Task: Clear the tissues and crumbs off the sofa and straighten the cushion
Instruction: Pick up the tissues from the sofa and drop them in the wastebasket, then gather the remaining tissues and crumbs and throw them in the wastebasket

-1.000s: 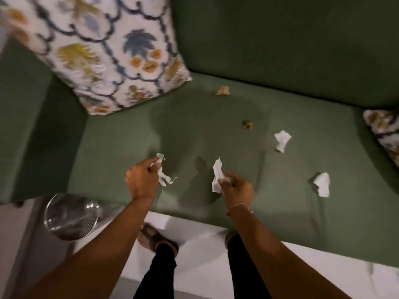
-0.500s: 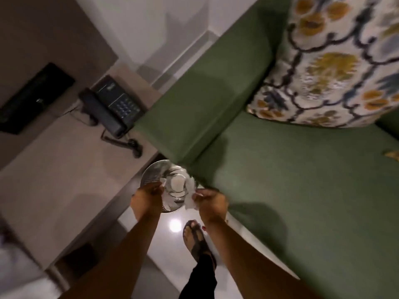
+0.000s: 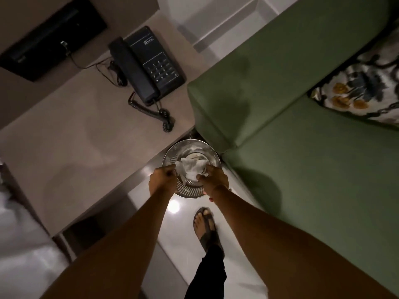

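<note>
Dim warm light, glare spot on the floor [image 3: 174, 206], blurred and stretched edges.

1. Beside me, the black corded desk telephone [image 3: 149, 65] on the beige table [image 3: 86, 134] shows keypad digits; I can make out 2, 3 and 0, the rest too small.
2. A small white logo with lettering sits above its keypad, too tiny to read.
</note>
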`<action>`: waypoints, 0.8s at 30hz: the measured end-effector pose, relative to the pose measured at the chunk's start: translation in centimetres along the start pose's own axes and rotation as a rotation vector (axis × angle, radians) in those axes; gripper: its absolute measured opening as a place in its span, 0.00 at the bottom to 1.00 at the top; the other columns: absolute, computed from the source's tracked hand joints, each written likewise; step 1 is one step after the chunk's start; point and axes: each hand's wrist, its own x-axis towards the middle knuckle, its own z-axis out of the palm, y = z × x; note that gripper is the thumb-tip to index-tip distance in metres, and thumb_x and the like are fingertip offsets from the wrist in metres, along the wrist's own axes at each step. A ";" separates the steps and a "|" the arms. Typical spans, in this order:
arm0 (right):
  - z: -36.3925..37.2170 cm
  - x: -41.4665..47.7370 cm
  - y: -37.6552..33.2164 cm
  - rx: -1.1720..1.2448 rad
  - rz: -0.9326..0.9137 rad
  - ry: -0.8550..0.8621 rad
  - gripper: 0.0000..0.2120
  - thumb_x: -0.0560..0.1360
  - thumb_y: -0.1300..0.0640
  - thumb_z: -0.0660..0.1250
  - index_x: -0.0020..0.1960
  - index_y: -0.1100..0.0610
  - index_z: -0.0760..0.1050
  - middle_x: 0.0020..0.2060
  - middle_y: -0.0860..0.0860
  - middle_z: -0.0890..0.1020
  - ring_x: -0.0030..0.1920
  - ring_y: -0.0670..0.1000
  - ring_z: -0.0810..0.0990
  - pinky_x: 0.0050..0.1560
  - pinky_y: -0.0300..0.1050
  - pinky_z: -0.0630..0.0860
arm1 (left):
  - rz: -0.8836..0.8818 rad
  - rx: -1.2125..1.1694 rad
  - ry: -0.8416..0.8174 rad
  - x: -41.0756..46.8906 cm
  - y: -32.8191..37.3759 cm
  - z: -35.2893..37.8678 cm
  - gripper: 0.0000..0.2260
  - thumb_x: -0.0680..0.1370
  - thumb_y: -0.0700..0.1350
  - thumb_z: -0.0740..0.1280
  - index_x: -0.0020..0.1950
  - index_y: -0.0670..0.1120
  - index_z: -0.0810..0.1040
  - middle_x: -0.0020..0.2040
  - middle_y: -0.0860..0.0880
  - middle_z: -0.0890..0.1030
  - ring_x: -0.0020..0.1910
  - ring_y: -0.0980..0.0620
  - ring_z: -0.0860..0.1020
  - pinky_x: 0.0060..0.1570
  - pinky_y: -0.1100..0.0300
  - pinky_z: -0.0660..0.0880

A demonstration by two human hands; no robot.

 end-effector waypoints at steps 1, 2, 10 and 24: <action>-0.2 -0.1 0.1 -0.026 -0.018 -0.011 0.26 0.74 0.50 0.70 0.71 0.46 0.68 0.67 0.56 0.75 0.54 0.61 0.79 0.14 0.34 0.67 | 0.013 0.019 -0.006 -0.3 -0.1 -0.1 0.16 0.74 0.44 0.61 0.56 0.55 0.83 0.51 0.43 0.86 0.41 0.40 0.84 0.48 0.46 0.82; -0.4 -0.4 0.1 -0.050 -0.041 -0.018 0.28 0.74 0.50 0.70 0.72 0.45 0.68 0.67 0.56 0.75 0.52 0.60 0.78 0.14 0.34 0.67 | 0.028 0.040 -0.009 -0.6 0.0 -0.1 0.15 0.74 0.45 0.61 0.56 0.55 0.83 0.51 0.42 0.85 0.43 0.39 0.84 0.48 0.46 0.82; -6.3 -7.7 3.2 -0.225 -0.257 0.060 0.20 0.75 0.50 0.68 0.67 0.45 0.75 0.61 0.53 0.81 0.60 0.58 0.78 0.58 0.55 0.79 | 0.111 0.203 0.014 -8.5 4.0 -2.1 0.11 0.75 0.45 0.64 0.52 0.44 0.83 0.49 0.36 0.83 0.48 0.34 0.80 0.48 0.48 0.77; -32.1 -19.7 26.8 -0.064 -0.106 0.348 0.27 0.75 0.52 0.68 0.72 0.46 0.67 0.66 0.53 0.79 0.65 0.58 0.77 0.66 0.51 0.73 | 0.742 0.597 -0.202 -33.8 18.9 14.4 0.15 0.77 0.42 0.62 0.60 0.52 0.81 0.56 0.39 0.83 0.55 0.35 0.79 0.56 0.47 0.75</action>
